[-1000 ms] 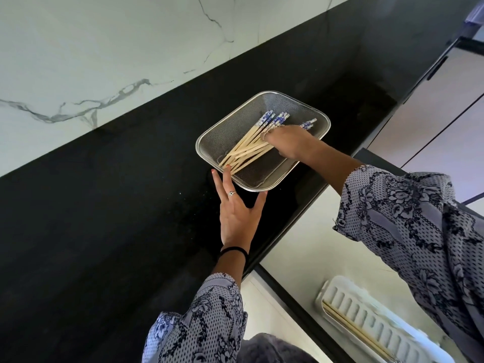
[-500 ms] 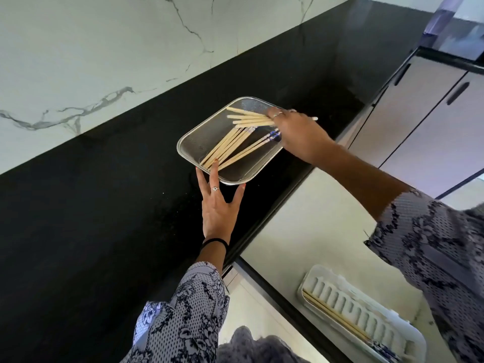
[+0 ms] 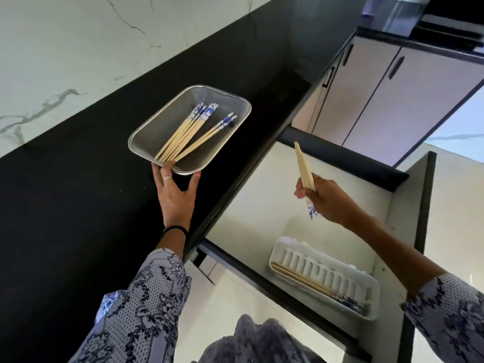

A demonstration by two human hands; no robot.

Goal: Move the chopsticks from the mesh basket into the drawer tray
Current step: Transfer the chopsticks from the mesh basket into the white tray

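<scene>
so on the left, the left hand is spread flat on the black desk with its fingertips against the near rim of the mesh basket, just bracing it, not gripping anything. The basket sits close to the desk's front edge and has a bunch of chopsticks lying in it, blue patterned ends pointing to the far side, plain tips toward that hand. Over to the right, the right hand is closed around a held pair above the open drawer, sticks nearly upright, plain tips up and the blue ends poking out under the fist. The drawer tray is lower right of that hand, in the drawer's near corner, with one pair already lying lengthwise along its near side. I'd say the whole thing turns on tipping the held pair down to match the tray's long axis, and the right hand is clearly the closer one
</scene>
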